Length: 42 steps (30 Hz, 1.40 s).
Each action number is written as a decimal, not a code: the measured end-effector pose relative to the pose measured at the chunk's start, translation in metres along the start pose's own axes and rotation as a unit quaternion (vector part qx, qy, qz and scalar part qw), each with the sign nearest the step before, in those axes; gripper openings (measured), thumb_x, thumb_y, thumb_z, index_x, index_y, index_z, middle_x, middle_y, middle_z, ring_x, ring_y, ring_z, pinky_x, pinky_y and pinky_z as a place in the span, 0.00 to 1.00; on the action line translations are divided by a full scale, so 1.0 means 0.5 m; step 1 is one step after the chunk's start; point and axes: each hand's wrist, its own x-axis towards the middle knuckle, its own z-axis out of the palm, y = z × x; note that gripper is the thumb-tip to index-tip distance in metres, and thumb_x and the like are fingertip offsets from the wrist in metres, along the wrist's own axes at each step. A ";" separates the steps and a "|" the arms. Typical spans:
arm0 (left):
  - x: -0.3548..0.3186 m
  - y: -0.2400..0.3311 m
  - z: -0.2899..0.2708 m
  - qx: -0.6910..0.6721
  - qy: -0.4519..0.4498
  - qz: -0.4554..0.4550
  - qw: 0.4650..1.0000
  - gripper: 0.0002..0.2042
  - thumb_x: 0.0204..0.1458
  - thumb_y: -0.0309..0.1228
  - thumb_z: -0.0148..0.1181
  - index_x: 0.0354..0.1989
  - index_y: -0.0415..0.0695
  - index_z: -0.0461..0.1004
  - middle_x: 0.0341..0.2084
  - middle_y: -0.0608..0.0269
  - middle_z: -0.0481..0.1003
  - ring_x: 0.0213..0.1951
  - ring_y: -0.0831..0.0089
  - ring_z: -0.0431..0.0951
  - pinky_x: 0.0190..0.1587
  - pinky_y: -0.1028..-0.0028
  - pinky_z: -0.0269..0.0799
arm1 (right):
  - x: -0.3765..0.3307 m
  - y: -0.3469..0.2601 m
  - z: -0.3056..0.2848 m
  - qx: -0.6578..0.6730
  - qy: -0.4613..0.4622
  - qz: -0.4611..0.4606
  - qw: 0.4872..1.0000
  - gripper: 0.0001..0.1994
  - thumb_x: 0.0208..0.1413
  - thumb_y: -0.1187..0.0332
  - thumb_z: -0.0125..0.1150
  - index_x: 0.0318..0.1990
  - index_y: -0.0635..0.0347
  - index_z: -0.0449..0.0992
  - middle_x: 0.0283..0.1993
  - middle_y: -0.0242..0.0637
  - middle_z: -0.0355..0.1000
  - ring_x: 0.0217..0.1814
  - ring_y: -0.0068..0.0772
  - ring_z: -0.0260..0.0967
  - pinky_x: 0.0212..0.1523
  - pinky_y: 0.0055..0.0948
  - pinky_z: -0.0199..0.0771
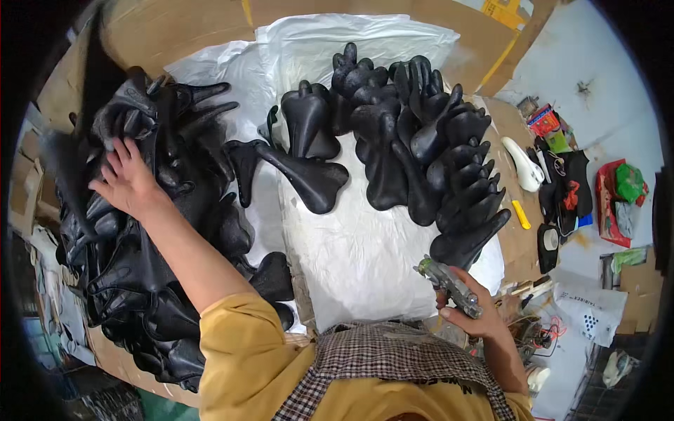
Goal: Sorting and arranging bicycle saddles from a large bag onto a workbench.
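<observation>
Checked fabric, an apron bib (pixel 393 358) over a yellow sleeve (pixel 239 351), is seen closest to the lens at the lower edge. From that sleeve the left forearm is stretched up and to the left, and the left hand (pixel 126 184) is laid palm down, fingers spread wide, on a heap of black saddle shells (pixel 147 231) piled along the left side of the surface; nothing is enclosed by it, only the top shells are touched. The right hand (pixel 474 317) is closed around the grip of a grey glue gun (pixel 449 284), whose nozzle is pointed up and to the left, just below the near end of a second pile. That second pile of black saddles (pixel 421 140) is stacked in an arc on a white plastic sheet (pixel 358 252) spread over the middle of the surface, with the noses mostly turned away from the person. A single black saddle (pixel 309 175) is set apart between the two heaps, lying on the white sheet. Brown cardboard (pixel 168 28) is seen under and behind the sheet. To the right, a white saddle (pixel 523 165), a small yellow cutter (pixel 520 215) and red and green scraps (pixel 621 189) are scattered, well apart from both hands.
</observation>
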 end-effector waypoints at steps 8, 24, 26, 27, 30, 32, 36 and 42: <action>-0.211 -0.242 -0.295 0.379 0.163 -0.372 0.832 0.11 0.46 0.33 0.59 0.38 0.48 0.71 0.29 0.69 0.71 0.29 0.75 0.68 0.28 0.76 0.63 | 0.014 0.005 -0.008 0.019 0.054 0.057 0.997 0.31 0.45 0.73 0.64 0.58 0.60 0.60 0.36 0.32 0.70 0.39 0.21 0.67 0.41 0.23 0.67; -0.369 -0.517 -0.167 0.472 -0.134 -0.396 0.776 0.29 0.42 0.33 0.64 0.54 0.38 0.62 0.45 0.53 0.70 0.47 0.68 0.69 0.49 0.72 0.63 | 0.158 0.037 -0.025 0.005 -0.029 0.023 0.999 0.31 0.46 0.75 0.64 0.59 0.62 0.58 0.36 0.33 0.68 0.38 0.21 0.66 0.39 0.23 0.67; -0.349 -0.525 -0.139 0.297 -0.167 -0.474 0.812 0.29 0.44 0.34 0.64 0.56 0.40 0.62 0.50 0.55 0.67 0.54 0.69 0.63 0.52 0.72 0.60 | 0.171 0.042 -0.026 -0.003 -0.036 0.013 0.999 0.31 0.46 0.75 0.64 0.59 0.62 0.58 0.37 0.33 0.68 0.38 0.22 0.66 0.39 0.23 0.67; -0.329 -0.521 -0.112 0.324 -0.133 -0.485 0.801 0.24 0.44 0.33 0.63 0.51 0.39 0.67 0.46 0.56 0.70 0.50 0.69 0.68 0.49 0.72 0.63 | 0.175 0.038 -0.030 -0.017 -0.042 0.019 0.999 0.32 0.46 0.74 0.64 0.59 0.62 0.58 0.37 0.34 0.68 0.38 0.22 0.67 0.38 0.24 0.67; -0.231 -0.501 -0.204 0.648 -0.122 -0.216 0.720 0.20 0.41 0.36 0.63 0.43 0.39 0.73 0.38 0.52 0.75 0.40 0.65 0.75 0.43 0.69 0.69 | 0.189 0.045 -0.024 -0.016 -0.065 0.025 0.997 0.32 0.46 0.73 0.64 0.60 0.60 0.58 0.38 0.35 0.69 0.38 0.23 0.67 0.38 0.25 0.68; -0.191 -0.471 -0.273 0.812 -0.046 -0.202 0.546 0.24 0.38 0.39 0.63 0.44 0.37 0.72 0.39 0.48 0.74 0.40 0.61 0.75 0.44 0.68 0.69 | 0.194 0.057 -0.024 0.000 -0.054 0.037 0.998 0.32 0.46 0.72 0.64 0.60 0.59 0.58 0.38 0.35 0.69 0.37 0.23 0.67 0.38 0.25 0.68; -0.159 -0.385 -0.511 0.871 0.103 -0.291 0.382 0.31 0.37 0.41 0.64 0.49 0.33 0.68 0.45 0.45 0.71 0.43 0.55 0.74 0.49 0.64 0.66 | 0.200 0.060 -0.014 0.013 -0.051 0.041 0.998 0.32 0.46 0.72 0.64 0.60 0.58 0.58 0.38 0.34 0.69 0.37 0.22 0.67 0.38 0.24 0.68; -0.209 -0.408 -0.500 0.883 0.020 -0.327 0.336 0.28 0.35 0.45 0.63 0.38 0.31 0.73 0.42 0.43 0.73 0.44 0.51 0.74 0.47 0.61 0.69 | 0.223 0.069 -0.024 -0.014 -0.055 0.055 0.997 0.33 0.46 0.71 0.64 0.60 0.57 0.57 0.35 0.34 0.69 0.36 0.20 0.66 0.37 0.24 0.67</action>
